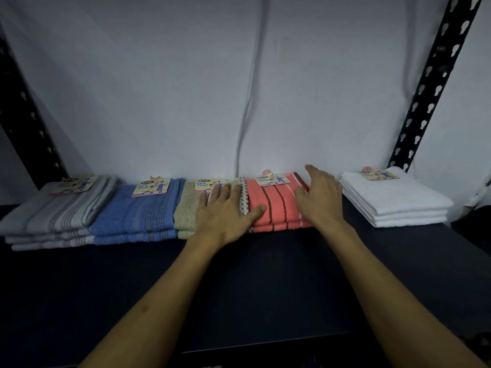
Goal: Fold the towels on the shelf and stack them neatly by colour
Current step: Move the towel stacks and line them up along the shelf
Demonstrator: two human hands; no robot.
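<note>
Five folded stacks stand in a row at the back of the dark shelf (pixel 239 282): grey striped towels (pixel 53 216), blue towels (pixel 135 216), beige towels (pixel 186 211), coral striped towels (pixel 279 205) and white towels (pixel 393 200). Each top towel carries a paper label. My left hand (pixel 225 213) lies flat, fingers apart, over the seam between the beige and coral stacks, its thumb on the coral towel. My right hand (pixel 318 197) rests with spread fingers against the coral stack's right side. Neither hand grips anything.
A white wall with a hanging cable (pixel 247 107) backs the shelf. Black perforated uprights stand at the right (pixel 435 83) and left (pixel 24 123). A gap of bare shelf separates the coral and white stacks. The shelf's front edge runs below my forearms.
</note>
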